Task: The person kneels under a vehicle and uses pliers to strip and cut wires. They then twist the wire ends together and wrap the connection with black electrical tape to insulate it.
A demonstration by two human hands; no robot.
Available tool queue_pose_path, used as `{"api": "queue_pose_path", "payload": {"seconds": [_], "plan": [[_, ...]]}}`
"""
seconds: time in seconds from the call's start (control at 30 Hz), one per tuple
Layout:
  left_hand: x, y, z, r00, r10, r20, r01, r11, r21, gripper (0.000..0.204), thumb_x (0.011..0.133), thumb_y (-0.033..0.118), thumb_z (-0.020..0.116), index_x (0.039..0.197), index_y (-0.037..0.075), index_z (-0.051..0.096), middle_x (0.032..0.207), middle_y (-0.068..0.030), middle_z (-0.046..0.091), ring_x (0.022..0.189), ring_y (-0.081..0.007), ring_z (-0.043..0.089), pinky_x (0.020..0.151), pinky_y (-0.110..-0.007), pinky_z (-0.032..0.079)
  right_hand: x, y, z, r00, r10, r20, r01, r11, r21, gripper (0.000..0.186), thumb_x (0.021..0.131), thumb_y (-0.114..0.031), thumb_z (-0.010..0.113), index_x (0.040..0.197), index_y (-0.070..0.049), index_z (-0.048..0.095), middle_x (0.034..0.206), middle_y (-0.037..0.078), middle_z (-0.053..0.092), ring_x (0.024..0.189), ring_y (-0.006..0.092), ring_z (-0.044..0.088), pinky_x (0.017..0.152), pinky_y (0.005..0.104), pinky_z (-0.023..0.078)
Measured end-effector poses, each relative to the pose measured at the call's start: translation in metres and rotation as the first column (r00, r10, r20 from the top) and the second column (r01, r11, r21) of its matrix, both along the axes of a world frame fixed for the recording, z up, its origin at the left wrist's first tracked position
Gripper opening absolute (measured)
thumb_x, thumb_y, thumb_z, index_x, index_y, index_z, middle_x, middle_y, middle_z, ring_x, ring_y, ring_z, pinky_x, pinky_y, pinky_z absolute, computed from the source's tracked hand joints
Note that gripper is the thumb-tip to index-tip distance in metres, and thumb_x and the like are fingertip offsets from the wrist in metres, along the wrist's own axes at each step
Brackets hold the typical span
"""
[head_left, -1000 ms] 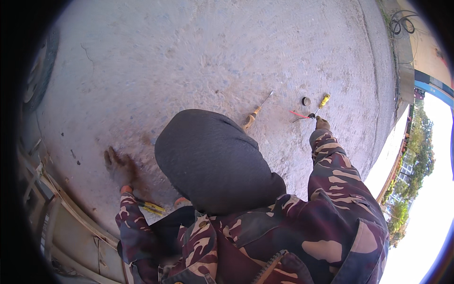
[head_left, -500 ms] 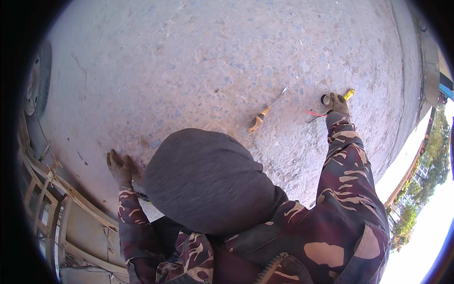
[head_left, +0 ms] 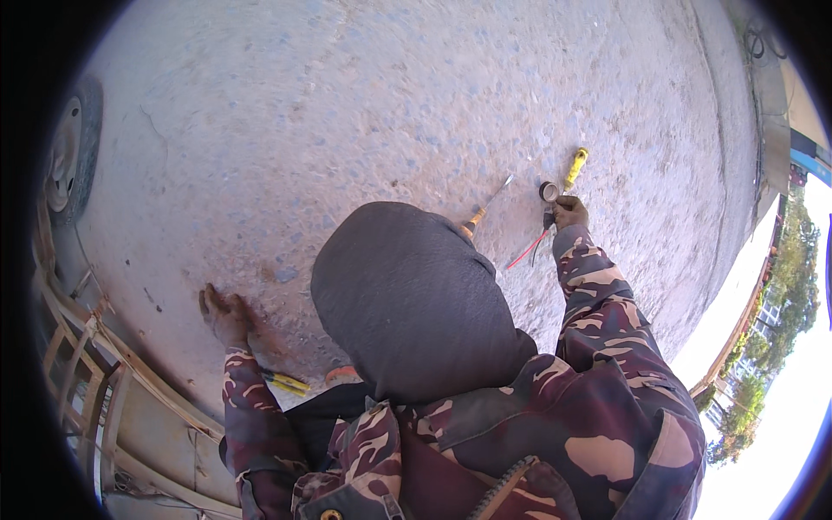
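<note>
Blk roll (head_left: 546,191) pinched at tip of R grip (head_left: 569,211).

Ground (head_left: 416,121): was rough, pale and stone-flecked.
Wood-handled screwdriver (head_left: 480,216): lay near its middle, partly hidden.
Yellow-handled tool (head_left: 576,165): lay toward the ground's right edge.
Black ring (head_left: 543,192): sat beside that, perhaps lifted.
Pliers (head_left: 289,384): lay near the lower left edge.
</note>
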State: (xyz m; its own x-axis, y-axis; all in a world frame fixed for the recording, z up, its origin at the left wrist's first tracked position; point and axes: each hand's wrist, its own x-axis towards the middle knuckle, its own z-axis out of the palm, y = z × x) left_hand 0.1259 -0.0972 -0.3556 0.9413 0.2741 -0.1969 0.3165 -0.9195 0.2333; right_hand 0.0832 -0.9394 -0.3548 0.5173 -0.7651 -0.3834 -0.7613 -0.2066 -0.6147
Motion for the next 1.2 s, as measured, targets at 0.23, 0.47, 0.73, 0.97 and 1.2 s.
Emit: {"api": "queue_pose_path", "payload": {"seconds": [0.23,0.47,0.73,0.97,1.2], "plan": [[-0.002,0.005,-0.006,1.000,0.018,-0.009,-0.018,1.000,-0.002,0.075,0.092,0.032,0.074,0.159,0.010,0.047,0.164,-0.0244,0.040,0.151,-0.0427,0.039,0.125,-0.048,0.035,0.007,0.113,0.020,0.975,0.202,0.094,-0.223,0.867,0.445,0.019,0.088,0.003,0.076,0.107,-0.001,0.072,0.089,0.005,0.072,0.073,0.0131,0.066,0.066,0.0299,0.056],[-0.001,-0.001,-0.007,0.998,0.064,-0.023,-0.064,0.998,0.007,0.076,0.090,0.028,0.076,0.158,0.012,0.049,0.165,-0.0216,0.040,0.151,-0.0427,0.039,0.125,-0.048,0.036,0.062,0.195,0.095,0.694,0.715,-0.087,-0.706,0.699,0.116,0.038,0.091,-0.022,0.083,0.126,-0.011,0.074,0.104,0.009,0.076,0.087,0.0185,0.073,0.080,0.0342,0.060],[0.001,-0.021,0.012,0.981,0.186,-0.053,-0.186,0.982,0.007,0.076,0.087,0.028,0.077,0.157,0.017,0.050,0.166,-0.0175,0.041,0.150,-0.0429,0.040,0.124,-0.049,0.039,0.121,0.264,0.165,0.202,0.953,-0.226,-0.977,0.212,0.021,0.034,0.103,-0.027,0.070,0.132,-0.010,0.071,0.115,0.009,0.075,0.100,0.0236,0.072,0.090,0.0364,0.057],[0.005,-0.032,0.030,0.963,0.257,-0.077,-0.260,0.965,-0.043,0.076,0.087,0.029,0.077,0.158,0.017,0.050,0.168,-0.0181,0.039,0.152,-0.0409,0.038,0.125,-0.049,0.036,0.129,0.255,0.152,0.103,0.941,-0.323,-0.995,0.101,-0.021,0.032,0.105,-0.029,0.067,0.130,-0.009,0.072,0.109,0.009,0.075,0.094,0.0233,0.071,0.084,0.0366,0.057],[0.000,-0.027,0.041,0.973,0.217,-0.082,-0.223,0.971,-0.085,0.073,0.091,0.033,0.073,0.158,0.018,0.049,0.167,-0.0194,0.040,0.151,-0.0427,0.038,0.125,-0.053,0.036,0.141,0.239,0.142,0.101,0.925,-0.367,-0.994,0.082,-0.066,0.031,0.107,-0.032,0.065,0.127,-0.009,0.072,0.104,0.008,0.075,0.088,0.0230,0.071,0.078,0.0368,0.057]]}}
